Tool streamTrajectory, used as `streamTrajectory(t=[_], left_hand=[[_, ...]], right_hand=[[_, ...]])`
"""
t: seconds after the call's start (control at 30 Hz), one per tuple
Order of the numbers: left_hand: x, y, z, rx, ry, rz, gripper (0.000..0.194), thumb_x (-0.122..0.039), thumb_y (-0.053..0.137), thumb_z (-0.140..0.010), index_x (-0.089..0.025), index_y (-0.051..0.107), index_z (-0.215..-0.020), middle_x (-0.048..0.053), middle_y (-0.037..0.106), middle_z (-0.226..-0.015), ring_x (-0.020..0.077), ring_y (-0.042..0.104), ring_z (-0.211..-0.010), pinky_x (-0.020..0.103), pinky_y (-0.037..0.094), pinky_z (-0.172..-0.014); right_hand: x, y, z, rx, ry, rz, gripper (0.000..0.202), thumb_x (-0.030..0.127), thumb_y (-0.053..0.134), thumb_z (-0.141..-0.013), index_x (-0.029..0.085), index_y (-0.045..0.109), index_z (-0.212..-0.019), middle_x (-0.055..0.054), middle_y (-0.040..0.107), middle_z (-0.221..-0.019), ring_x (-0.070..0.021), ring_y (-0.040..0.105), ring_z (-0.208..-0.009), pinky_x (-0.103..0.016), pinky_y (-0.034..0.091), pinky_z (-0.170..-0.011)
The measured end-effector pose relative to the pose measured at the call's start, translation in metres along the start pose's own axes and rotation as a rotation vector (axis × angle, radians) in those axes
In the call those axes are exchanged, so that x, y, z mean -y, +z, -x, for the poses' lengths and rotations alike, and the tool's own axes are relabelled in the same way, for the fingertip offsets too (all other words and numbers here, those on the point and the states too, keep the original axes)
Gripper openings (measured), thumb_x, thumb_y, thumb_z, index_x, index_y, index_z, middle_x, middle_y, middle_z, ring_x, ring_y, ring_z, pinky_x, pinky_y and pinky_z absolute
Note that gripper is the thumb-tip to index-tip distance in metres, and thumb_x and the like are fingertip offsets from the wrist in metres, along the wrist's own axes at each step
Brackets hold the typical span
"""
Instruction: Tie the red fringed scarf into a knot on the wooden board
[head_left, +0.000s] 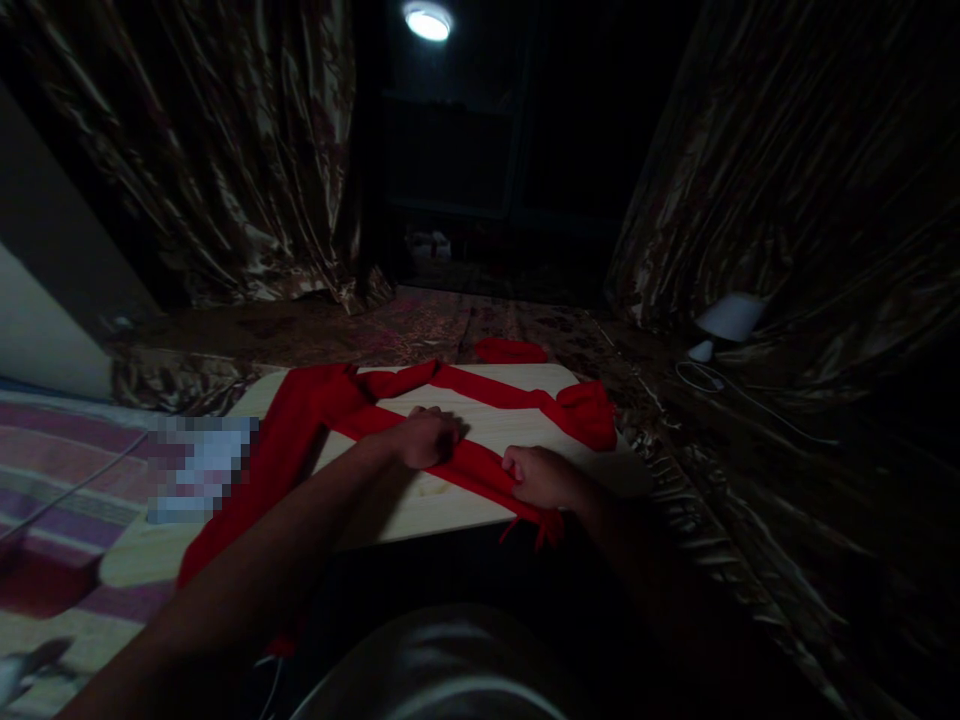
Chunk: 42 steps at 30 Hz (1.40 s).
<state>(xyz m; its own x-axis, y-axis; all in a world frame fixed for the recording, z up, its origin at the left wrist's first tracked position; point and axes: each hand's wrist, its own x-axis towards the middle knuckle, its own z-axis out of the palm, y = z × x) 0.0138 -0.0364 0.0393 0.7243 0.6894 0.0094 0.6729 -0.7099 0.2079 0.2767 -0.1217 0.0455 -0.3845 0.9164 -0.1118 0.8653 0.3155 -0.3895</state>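
Observation:
A long red scarf (480, 466) with a fringed end lies in bends across a pale wooden table (397, 505). Its left stretch hangs over the table's near left side, and another length runs along the back to a bunched end at the right. My left hand (427, 438) is closed in a fist on the front strip of the scarf. Closer to the fringe, my right hand (541, 476) pinches the same strip, which lies flat between both hands. Dim light hides some of the fingers.
A separate-looking red cloth piece (511, 351) lies beyond the table's back edge. A pixelated pale item (199, 470) sits at the left. Striped bedding (67, 470) is on the left; a small white lamp (729, 318) with a cord stands right. Patterned curtains (300, 150) hang behind.

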Motion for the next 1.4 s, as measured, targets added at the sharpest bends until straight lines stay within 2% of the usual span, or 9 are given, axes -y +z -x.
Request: streamTrajectory(t=[0.23,0.4,0.5,0.6,0.73,0.87,1.1,1.27,1.4], left_hand=[[-0.005,-0.001,-0.005,0.065,-0.008,-0.076,0.017,-0.03,0.061,-0.074,-0.025,0.065,-0.09,0.008,0.07,-0.099,0.0315,0.061,-0.101,0.047,0.041,-0.089],[-0.006,-0.005,-0.003,0.03,-0.009,0.041,0.015,-0.024,0.06,-0.072,-0.025,0.067,-0.085,0.002,0.071,-0.089,0.0252,0.063,-0.095,0.038,0.042,-0.089],[-0.004,-0.007,0.0,0.005,-0.045,0.166,0.016,-0.022,0.059,-0.071,-0.024,0.066,-0.085,0.0,0.071,-0.085,0.0193,0.064,-0.082,0.029,0.044,-0.077],[-0.001,-0.007,0.002,0.011,-0.039,0.236,0.019,-0.021,0.056,-0.072,-0.022,0.064,-0.089,0.0,0.069,-0.083,0.0171,0.062,-0.075,0.026,0.043,-0.069],[-0.002,-0.004,0.004,0.062,-0.057,0.27,0.02,-0.023,0.053,-0.075,-0.02,0.063,-0.093,0.001,0.067,-0.08,0.0165,0.059,-0.071,0.025,0.041,-0.065],[-0.004,-0.005,0.007,0.108,-0.066,0.275,0.024,-0.023,0.053,-0.075,-0.021,0.065,-0.096,0.001,0.068,-0.084,0.0171,0.061,-0.075,0.025,0.041,-0.067],[-0.006,-0.018,0.017,0.257,-0.148,0.243,0.031,-0.023,0.056,-0.072,-0.022,0.07,-0.1,0.002,0.071,-0.091,0.0198,0.063,-0.082,0.024,0.042,-0.068],[-0.001,-0.029,0.023,0.292,-0.169,0.328,0.035,-0.024,0.057,-0.071,-0.02,0.071,-0.103,0.004,0.072,-0.096,0.0211,0.065,-0.085,0.024,0.043,-0.067],[0.002,-0.04,0.027,0.32,-0.192,0.298,0.033,-0.029,0.058,-0.072,-0.019,0.07,-0.101,0.004,0.071,-0.091,0.0197,0.062,-0.077,0.025,0.041,-0.063]], right_hand=[[-0.002,-0.004,-0.001,0.067,-0.054,0.032,0.021,0.013,0.066,-0.067,0.02,0.066,-0.087,0.0,0.069,-0.08,-0.0142,0.057,-0.068,-0.023,0.035,-0.058],[-0.003,0.003,-0.009,-0.031,-0.079,-0.379,0.047,0.004,0.063,-0.07,0.016,0.064,-0.115,-0.008,0.07,-0.112,-0.0136,0.064,-0.084,-0.024,0.049,-0.074],[0.001,0.006,-0.023,-0.037,-0.03,-0.626,0.043,0.003,0.06,-0.076,0.014,0.063,-0.118,-0.012,0.069,-0.118,-0.0147,0.066,-0.096,-0.026,0.052,-0.085],[0.006,0.006,-0.039,0.06,0.014,-0.759,0.037,0.004,0.063,-0.077,0.015,0.065,-0.112,-0.008,0.071,-0.107,-0.0144,0.067,-0.099,-0.026,0.051,-0.09],[0.008,0.006,-0.044,0.203,0.072,-0.77,0.039,0.009,0.071,-0.073,0.016,0.065,-0.111,0.0,0.07,-0.085,-0.0132,0.066,-0.077,-0.025,0.052,-0.076],[0.003,0.008,-0.025,0.327,0.107,-0.675,0.041,0.02,0.08,-0.067,0.017,0.069,-0.106,0.001,0.07,-0.08,-0.0142,0.063,-0.065,-0.024,0.047,-0.062],[0.006,0.0,0.024,0.233,0.089,-0.349,0.019,0.028,0.076,-0.068,0.018,0.068,-0.082,0.003,0.068,-0.075,-0.0129,0.06,-0.065,-0.021,0.036,-0.055],[0.009,-0.001,0.037,0.137,0.044,-0.407,0.012,0.023,0.069,-0.072,0.018,0.063,-0.08,0.004,0.065,-0.072,-0.011,0.056,-0.064,-0.02,0.033,-0.054],[0.002,0.01,0.038,0.141,0.009,-0.609,0.015,0.02,0.066,-0.076,0.019,0.058,-0.088,0.003,0.066,-0.078,-0.0117,0.057,-0.065,-0.02,0.037,-0.055]])
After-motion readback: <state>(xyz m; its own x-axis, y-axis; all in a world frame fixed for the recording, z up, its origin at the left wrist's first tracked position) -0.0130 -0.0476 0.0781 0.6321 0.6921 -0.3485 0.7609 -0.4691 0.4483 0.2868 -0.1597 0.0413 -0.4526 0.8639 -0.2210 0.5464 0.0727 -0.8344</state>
